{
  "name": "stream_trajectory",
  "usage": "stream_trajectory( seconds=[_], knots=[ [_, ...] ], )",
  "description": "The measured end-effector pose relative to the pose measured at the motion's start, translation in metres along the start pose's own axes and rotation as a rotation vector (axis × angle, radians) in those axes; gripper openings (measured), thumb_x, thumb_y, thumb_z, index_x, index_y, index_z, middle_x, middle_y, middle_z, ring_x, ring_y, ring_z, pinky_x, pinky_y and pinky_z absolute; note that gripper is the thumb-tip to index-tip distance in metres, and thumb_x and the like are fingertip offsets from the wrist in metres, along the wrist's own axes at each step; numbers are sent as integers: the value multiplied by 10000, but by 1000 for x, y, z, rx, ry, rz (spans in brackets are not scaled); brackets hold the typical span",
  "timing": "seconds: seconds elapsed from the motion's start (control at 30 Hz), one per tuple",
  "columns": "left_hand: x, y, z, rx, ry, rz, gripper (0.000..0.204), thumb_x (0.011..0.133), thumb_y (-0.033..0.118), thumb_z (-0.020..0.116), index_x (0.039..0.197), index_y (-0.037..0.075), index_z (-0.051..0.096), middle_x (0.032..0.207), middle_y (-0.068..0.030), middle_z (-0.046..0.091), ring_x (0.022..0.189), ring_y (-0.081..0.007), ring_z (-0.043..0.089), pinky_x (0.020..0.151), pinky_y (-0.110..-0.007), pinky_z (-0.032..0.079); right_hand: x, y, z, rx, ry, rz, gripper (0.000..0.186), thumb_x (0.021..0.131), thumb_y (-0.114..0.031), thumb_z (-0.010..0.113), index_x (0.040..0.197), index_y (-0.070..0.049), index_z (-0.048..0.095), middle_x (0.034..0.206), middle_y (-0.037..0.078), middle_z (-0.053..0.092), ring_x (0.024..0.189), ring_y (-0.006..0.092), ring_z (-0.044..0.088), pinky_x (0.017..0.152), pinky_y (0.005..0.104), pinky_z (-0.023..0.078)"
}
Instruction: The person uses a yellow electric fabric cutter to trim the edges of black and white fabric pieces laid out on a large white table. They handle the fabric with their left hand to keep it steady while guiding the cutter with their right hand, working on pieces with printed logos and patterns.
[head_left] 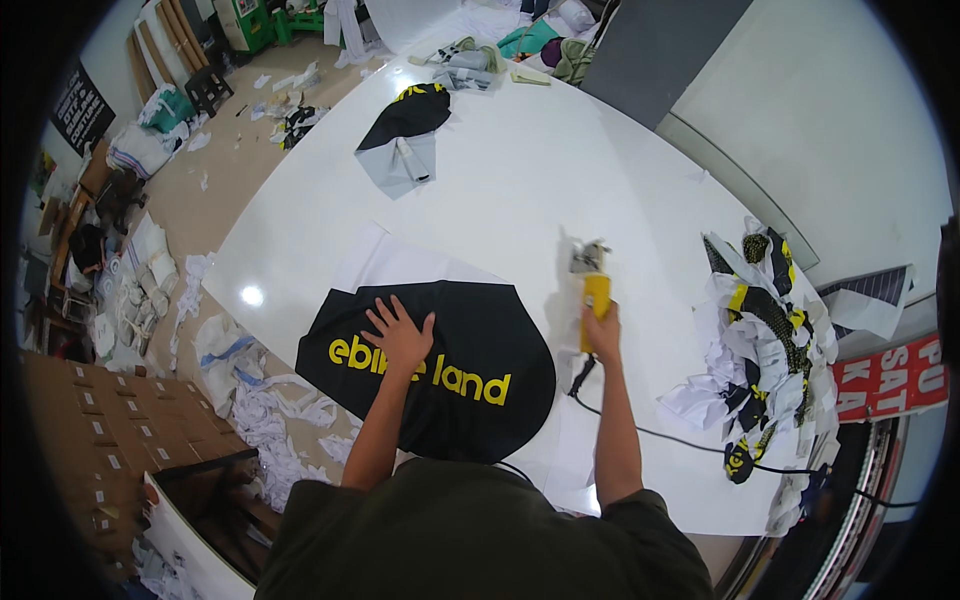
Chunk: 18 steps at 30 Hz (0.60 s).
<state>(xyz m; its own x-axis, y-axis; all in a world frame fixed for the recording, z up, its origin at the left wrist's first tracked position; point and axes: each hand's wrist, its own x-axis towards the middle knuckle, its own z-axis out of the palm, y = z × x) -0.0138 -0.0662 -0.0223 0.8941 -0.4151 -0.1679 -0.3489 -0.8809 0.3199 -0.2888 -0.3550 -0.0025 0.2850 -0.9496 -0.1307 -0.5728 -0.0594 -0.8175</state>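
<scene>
Left grip (402,344) spread flat, released, on black fabric (468,340); right grip (603,333) clasped around yellow power tool (596,290), right of fabric.

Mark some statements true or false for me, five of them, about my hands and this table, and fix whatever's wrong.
1. The left hand lies spread on a black piece. True.
2. The right hand grips a yellow power tool. True.
3. That tool is cordless. False: a black cord runs from it.
4. Another black piece lies toward the far end of the white table. True.
5. The big scrap heap sits on the table's left side. False: the scrap heap is on the right.
</scene>
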Motion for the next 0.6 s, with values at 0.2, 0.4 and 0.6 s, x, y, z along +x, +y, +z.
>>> stream_trajectory(
  seconds=[0.2,0.4,0.6],
  knots=[
    [14,82,53,129,-13,793,1230,780,878,545,1606,4,291,1713,-254,78,1556,-532,-46,1153,-774,-54,-56,98,-109,233,259,110,412,967,-287,703,1201,1,523,990,130,661,857,188,664,726,335,549],
    [-69,196,50,-26,-596,1529,950,862,686,655,1575,111,399,1690,-157,241,1519,-410,294,1215,-636,219,-155,134,-190,318,517,194,380,974,-243,684,1213,-9,503,934,126,669,777,188,671,653,336,565],
    [-66,305,122,-9,-124,1449,663,991,488,569,1519,102,462,1624,-174,340,1480,-396,333,1196,-668,200,-226,139,-205,211,643,311,420,954,-187,680,1275,11,495,1000,128,675,841,188,678,703,333,561]
  ],
)
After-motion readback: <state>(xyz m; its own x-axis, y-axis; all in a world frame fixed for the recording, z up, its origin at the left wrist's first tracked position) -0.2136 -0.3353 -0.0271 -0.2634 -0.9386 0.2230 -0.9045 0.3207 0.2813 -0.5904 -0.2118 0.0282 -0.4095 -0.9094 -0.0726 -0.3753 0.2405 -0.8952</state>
